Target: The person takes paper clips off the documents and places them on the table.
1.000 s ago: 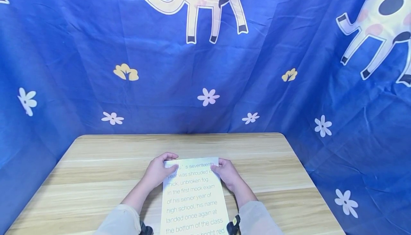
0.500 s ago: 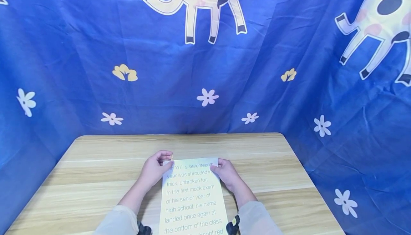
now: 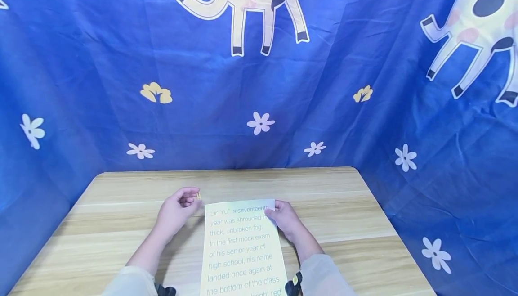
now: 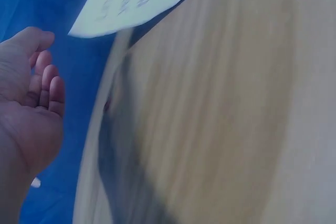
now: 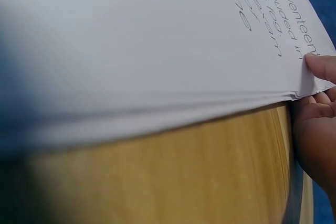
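In the head view my left hand is raised to the left of a stack of printed paper sheets, apart from it. Its thumb and fingertips pinch a tiny yellow paper clip. The left wrist view shows the same hand with curled fingers, the clip out of sight there. My right hand grips the upper right corner of the sheets, thumb on the printed face and fingers behind. Layered page edges show beside the right hand in the right wrist view. The lower end of the sheets runs out of the head view.
A light wood-grain table lies under the hands. Blue cloth with flower and animal prints hangs behind it and along both sides. Dark wrist straps sit at the sleeve cuffs.
My left hand has slid the paper clip off the top left edge of the sheets and moved left with it, uncovering the first printed words. The right hand keeps its grip.
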Motion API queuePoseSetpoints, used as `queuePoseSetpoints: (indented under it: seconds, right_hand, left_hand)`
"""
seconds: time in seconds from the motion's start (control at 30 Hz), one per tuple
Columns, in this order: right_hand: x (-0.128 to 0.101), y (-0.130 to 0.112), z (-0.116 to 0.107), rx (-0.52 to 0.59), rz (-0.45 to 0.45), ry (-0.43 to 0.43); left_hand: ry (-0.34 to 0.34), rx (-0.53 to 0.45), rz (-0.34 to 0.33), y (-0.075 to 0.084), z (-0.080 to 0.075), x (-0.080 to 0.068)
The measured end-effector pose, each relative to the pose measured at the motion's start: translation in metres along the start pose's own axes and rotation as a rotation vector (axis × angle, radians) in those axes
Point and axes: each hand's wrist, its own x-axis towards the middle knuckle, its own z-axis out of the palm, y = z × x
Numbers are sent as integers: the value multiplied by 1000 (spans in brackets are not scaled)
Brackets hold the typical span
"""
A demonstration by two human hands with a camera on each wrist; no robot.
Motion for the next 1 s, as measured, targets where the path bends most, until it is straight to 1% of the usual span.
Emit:
queuePoseSetpoints:
  seconds: [0.2,0.27,0.4,0.53,0.7,0.8,1.0]
  right_hand:
    - [0,-1,0,4,-5,3]
    - [0,-1,0,6,-8,3]
    - [-1,-1,-1,11,-8,4]
    - [-1,-1,-1,11,-8,0]
    - [-1,-2,-1,9,-11,0]
    - [-1,-1,-1,10,-12,-4]
    - [-1,0,0,23,-9,-2]
  left_hand:
    - [55,9,-18,-6,-23,-2]
    - [62,20,-18,-8,-28,-3]
    - [61,53,-10,-13,-31,-6]
    - [50,129,-9,-19,-32,-7]
    - [19,239,6,-28,-27,-6]
    - [-5,270,30,-31,-23,-5]
    - [-47,290,54,-32,-16,-3]
